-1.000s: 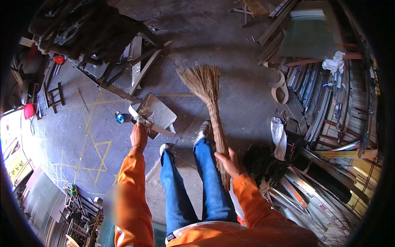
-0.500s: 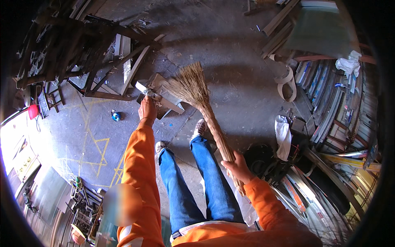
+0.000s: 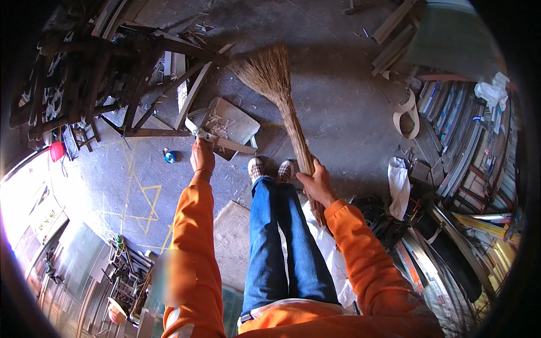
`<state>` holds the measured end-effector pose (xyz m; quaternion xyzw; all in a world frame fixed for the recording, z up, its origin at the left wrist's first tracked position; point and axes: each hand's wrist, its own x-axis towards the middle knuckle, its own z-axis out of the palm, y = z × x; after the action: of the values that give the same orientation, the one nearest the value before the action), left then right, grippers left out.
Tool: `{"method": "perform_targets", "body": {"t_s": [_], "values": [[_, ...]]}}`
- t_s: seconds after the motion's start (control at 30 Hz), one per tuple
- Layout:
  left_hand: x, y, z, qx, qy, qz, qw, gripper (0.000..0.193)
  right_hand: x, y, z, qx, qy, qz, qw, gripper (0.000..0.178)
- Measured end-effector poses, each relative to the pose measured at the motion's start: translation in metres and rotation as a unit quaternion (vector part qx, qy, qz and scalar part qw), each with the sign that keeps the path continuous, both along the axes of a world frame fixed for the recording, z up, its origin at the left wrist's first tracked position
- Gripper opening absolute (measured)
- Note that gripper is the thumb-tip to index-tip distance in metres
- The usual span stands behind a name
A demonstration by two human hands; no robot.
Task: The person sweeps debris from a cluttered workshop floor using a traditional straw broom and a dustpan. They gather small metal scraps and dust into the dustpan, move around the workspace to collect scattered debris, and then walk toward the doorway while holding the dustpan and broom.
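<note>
In my left hand (image 3: pixel 202 156), closed, is the near end of a dustpan (image 3: pixel 243 120), a shallow grey pan with a bar across its near side. Pale scraps (image 3: pixel 218 126) lie inside the pan. My right hand (image 3: pixel 318 185) wraps round the handle of a straw broom (image 3: pixel 273 76). The broom slants up and away to the left, its bristles fanned out beyond the pan and apart from it. Whether the bristles touch the floor I cannot tell.
A dark metal rack (image 3: pixel 121 73) with long strips stands at the far left, near the dustpan. A small blue roll (image 3: pixel 169 156) lies on the floor left of my hand. Stacked long profiles (image 3: pixel 445 132) and a curled beige strip (image 3: pixel 407 115) are on the right.
The broom has moved farther away, off the dustpan, uncovering the scraps in it. My right hand has risen in view and shifted slightly left. My feet have come together.
</note>
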<state>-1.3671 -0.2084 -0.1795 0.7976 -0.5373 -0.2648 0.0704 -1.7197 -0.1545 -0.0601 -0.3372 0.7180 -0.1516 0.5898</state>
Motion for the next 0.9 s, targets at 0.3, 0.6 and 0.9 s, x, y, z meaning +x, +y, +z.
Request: {"method": "perform_targets", "body": {"t_s": [0.3, 0.6, 0.9], "values": [[-0.002, -0.020, 0.000, 0.018, -0.006, 0.019, 1.000, 0.024, -0.031, 0.044, 0.084, 0.113, -0.121, 0.014, 0.986, 0.049], [0.026, -0.028, 0.001, 0.017, 0.033, 0.043, 0.998, 0.033, 0.021, -0.036, 0.006, 0.006, -0.034, 0.041, 0.999, 0.040], [0.041, -0.027, -0.001, 0.027, 0.030, 0.042, 0.998, 0.036, -0.014, 0.002, 0.082, 0.120, -0.100, 0.067, 0.985, 0.048]]}}
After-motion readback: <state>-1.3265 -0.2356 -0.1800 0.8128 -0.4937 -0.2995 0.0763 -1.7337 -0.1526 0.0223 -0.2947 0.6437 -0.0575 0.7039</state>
